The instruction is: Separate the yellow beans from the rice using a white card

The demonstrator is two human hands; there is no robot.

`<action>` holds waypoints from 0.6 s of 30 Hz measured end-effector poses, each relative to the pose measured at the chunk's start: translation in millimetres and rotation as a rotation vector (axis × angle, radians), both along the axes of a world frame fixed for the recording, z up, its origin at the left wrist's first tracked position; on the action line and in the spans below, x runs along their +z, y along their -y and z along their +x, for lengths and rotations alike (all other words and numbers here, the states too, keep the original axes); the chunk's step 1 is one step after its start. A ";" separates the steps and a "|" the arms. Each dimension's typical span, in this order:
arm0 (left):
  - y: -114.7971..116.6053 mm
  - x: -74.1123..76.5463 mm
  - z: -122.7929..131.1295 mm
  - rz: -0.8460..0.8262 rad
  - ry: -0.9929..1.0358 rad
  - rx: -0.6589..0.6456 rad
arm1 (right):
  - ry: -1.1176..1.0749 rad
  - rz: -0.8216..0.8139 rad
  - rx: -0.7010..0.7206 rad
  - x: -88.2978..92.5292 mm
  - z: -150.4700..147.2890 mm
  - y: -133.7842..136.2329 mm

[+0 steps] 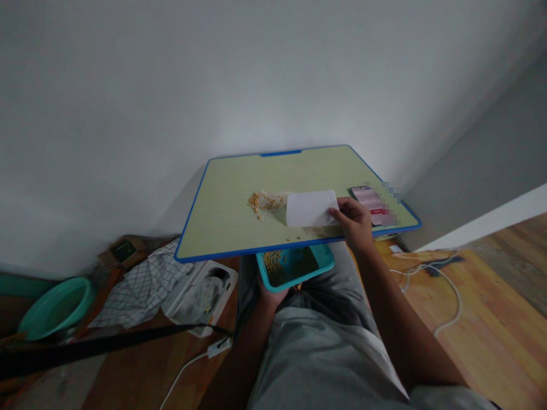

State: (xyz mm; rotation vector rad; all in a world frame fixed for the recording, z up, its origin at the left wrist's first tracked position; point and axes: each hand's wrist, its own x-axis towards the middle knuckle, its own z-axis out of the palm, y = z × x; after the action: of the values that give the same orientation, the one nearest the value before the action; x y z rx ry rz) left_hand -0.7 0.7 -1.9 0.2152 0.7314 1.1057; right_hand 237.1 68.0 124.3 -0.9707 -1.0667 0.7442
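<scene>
The right hand (352, 223) pinches one white, flat rectangular scraper (310, 208) against one smooth pale-green board with a blue rim (222, 196), beside a loose heap of small round yellow soybeans (255, 201). The left hand (268, 294) clasps one shallow teal tray (328, 258) from below the board's edge, more beans inside. One smartphone (363, 196) lies near the right hand.

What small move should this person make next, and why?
Probably use the white card in the right hand to push the soybeans toward the near edge of the board, because the teal tray held by the left hand sits below that edge, already holding some beans.
</scene>
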 end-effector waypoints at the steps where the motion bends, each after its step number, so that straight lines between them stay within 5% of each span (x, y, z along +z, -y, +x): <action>1: 0.2 1.1 -0.1 0.009 0.027 -0.006 | 0.005 -0.001 0.005 0.7 -0.3 0.9; 14: 0.0 2.7 3.3 0.043 0.140 -0.084 | 0.087 -0.048 0.219 7.4 1.4 6.0; 18: 0.9 11.6 2.7 -0.013 0.123 -0.081 | 0.049 -0.035 0.167 5.1 1.9 5.6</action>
State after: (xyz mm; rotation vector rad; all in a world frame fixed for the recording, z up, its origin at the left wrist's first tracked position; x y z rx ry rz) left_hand 2.0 -0.3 9.8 0.1625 0.6153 1.0275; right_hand 239.0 62.4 129.4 -0.9412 -1.1909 0.8813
